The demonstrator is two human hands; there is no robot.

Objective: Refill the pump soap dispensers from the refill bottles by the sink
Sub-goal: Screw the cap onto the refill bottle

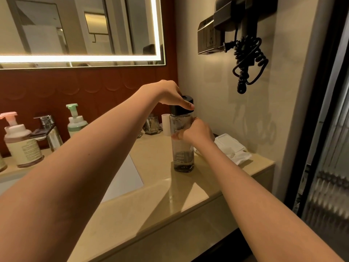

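Two hands seem to be opening a clear bottle [184,157] upright on the counter [160,195]: left hand [166,93] clamped over its black cap [186,100], right hand [196,132] wrapped around the body just below, so the next move is probably to twist and lift the cap.

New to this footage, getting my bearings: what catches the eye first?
Two bare arms meet on a clear bottle standing on the counter right of the sink: the left hand grips its black cap, the right hand holds its body. A lit mirror glows upper left; a black coiled cord hangs on the right wall.
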